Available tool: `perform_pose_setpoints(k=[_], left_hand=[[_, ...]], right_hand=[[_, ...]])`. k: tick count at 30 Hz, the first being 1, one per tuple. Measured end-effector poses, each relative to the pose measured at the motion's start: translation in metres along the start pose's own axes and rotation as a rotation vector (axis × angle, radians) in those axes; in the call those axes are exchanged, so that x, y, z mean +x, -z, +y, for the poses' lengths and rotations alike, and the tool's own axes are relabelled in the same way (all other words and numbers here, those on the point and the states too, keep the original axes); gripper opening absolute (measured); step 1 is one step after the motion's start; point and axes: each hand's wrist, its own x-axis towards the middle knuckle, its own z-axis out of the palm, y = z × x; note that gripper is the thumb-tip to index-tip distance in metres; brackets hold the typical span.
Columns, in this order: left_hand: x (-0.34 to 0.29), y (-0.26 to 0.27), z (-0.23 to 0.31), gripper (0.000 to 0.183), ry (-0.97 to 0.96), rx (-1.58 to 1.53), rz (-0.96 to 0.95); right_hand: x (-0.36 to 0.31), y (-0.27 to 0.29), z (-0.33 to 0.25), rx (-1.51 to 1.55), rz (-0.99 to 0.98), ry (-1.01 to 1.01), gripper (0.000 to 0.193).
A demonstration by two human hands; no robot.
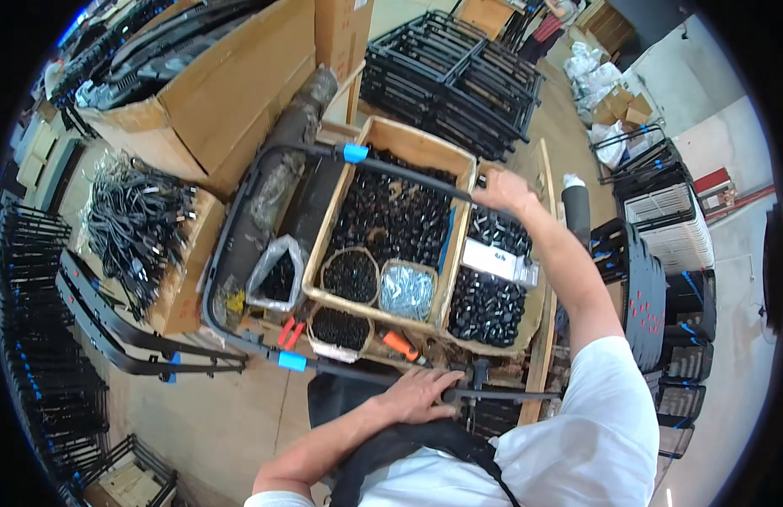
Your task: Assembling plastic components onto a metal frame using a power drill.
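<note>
A black U-shaped tubular frame (212, 279) with blue tape on its two arms lies across the workbench, its curved end to the left. My left hand (421, 395) is closed over the near arm, close to my body. At the end of the far arm, my right hand (503, 191) has its fingers wrapped round the tube; a small dark part shows beside the fingers. Beneath the frame stands a wooden box (370, 302) of black plastic parts. Inside it are a round tub of small black pieces (349, 277) and a tub of silver screws (407, 289).
A carton of black fittings (488, 314) sits right of the box. Red-handled pliers (291, 333) and an orange-handled tool (400, 345) lie near the bench's front. Black cables (142, 228) fill a left carton. Stacked metal frames (451, 76) stand behind; another person (550, 25) is far off.
</note>
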Motion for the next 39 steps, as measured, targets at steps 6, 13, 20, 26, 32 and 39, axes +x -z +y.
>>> perform_pose_setpoints(k=[6,13,20,26,32,39], left_hand=[[0.0,0.002,-0.015,0.048,0.111,-0.082,-0.292],[0.009,0.011,-0.007,0.051,0.02,-0.086,-0.283],[0.01,0.015,-0.009,0.047,0.104,-0.09,-0.367],[0.004,0.011,-0.015,0.045,0.061,-0.084,-0.305],[0.003,0.016,-0.013,0.048,0.13,-0.049,-0.373],[-0.005,0.015,-0.015,0.046,0.027,-0.018,-0.29]], right_hand=[[0.012,-0.031,0.008,0.177,0.119,-0.03,0.056],[0.003,-0.01,0.016,0.026,0.062,-0.005,0.059],[-0.004,0.007,0.007,-0.295,-0.057,0.124,0.049],[0.007,0.015,-0.006,-0.237,0.026,0.266,0.041],[0.005,0.007,0.002,-0.085,-0.037,0.047,0.06],[0.013,-0.018,-0.006,0.091,0.068,-0.021,0.058]])
